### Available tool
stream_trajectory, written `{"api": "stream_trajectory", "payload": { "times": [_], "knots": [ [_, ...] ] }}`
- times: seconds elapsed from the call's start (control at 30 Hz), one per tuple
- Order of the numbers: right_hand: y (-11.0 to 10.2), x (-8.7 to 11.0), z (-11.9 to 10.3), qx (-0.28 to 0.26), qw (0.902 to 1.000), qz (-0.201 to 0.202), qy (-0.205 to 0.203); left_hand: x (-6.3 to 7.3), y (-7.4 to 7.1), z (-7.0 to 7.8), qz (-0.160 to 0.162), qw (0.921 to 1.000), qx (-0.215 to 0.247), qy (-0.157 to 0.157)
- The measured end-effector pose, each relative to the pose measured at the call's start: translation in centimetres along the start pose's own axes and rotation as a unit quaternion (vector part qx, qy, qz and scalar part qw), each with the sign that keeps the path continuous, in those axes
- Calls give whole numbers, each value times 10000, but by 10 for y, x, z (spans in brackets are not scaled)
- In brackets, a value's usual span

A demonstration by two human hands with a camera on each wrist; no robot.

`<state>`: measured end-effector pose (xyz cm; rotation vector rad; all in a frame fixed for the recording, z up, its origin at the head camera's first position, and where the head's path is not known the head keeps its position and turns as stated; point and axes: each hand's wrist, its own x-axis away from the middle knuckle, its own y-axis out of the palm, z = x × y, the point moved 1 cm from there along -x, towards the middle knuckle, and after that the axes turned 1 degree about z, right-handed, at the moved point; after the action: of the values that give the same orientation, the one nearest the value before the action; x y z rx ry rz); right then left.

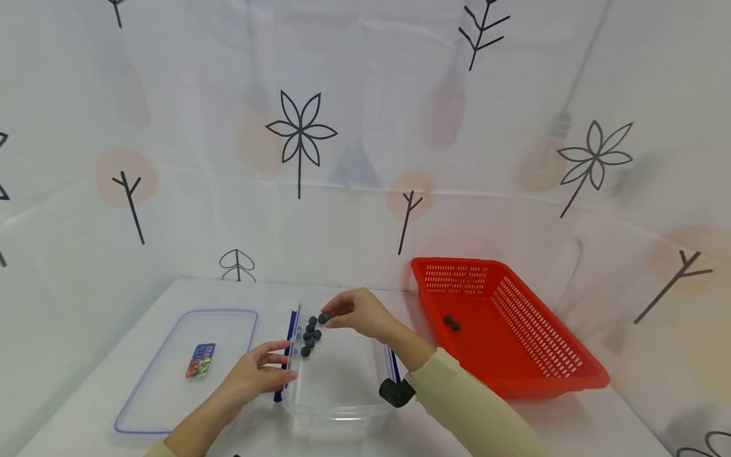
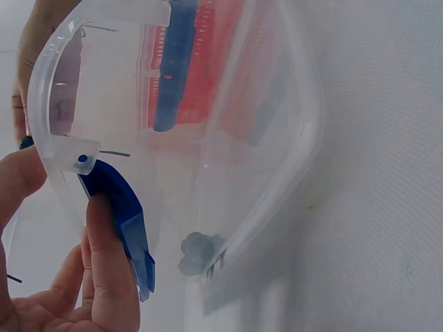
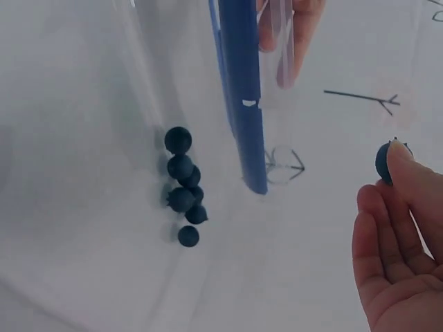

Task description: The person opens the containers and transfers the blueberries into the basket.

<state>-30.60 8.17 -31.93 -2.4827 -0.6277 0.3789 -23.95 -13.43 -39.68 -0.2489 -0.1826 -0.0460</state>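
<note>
A clear plastic box [image 1: 337,416] with blue side latches [image 2: 124,221] stands in front of me, tilted so that several dark blueberries [image 1: 309,336] lie gathered along its left side. My left hand [image 1: 257,369] grips the box's left rim, thumb at the edge and fingers against the blue latch outside. Over the far part of the box, my right hand [image 1: 360,314] pinches one blueberry [image 3: 383,164] between thumb and forefinger. Through the clear wall, the left wrist view shows the gathered blueberries [image 2: 198,250] as a blurred clump.
On the right stands a red slotted basket [image 1: 562,379] with two blueberries [image 1: 451,322] inside. A clear lid with a blue edge [image 1: 151,393] lies flat at the left, bearing a colourful label [image 1: 200,360]. A patterned white curtain [image 1: 365,222] closes off the back.
</note>
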Motion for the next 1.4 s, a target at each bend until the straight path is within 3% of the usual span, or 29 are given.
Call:
{"api": "stream_trajectory", "payload": {
  "times": [0.2, 0.5, 0.93, 1.1, 1.4],
  "knots": [
    [-3, 17, -5, -333, 9989, 236, -219, 0, -1, 0, 42, 10000, 2, -44],
    [-22, 36, 1, -641, 9965, 532, 1, 1, 1, -1, 39, 10000, 1, -14],
    [-76, 53, 14, -575, 9904, 1147, 517, 1, 0, -1, -11, 10000, 18, -5],
    [-98, 59, 21, -274, 9871, 1404, 716, 1, 0, -1, 5, 10000, 14, 15],
    [-133, 75, 42, 142, 9849, 1467, 914, 1, 0, 0, 18, 10000, 55, 43]
  ]
}}
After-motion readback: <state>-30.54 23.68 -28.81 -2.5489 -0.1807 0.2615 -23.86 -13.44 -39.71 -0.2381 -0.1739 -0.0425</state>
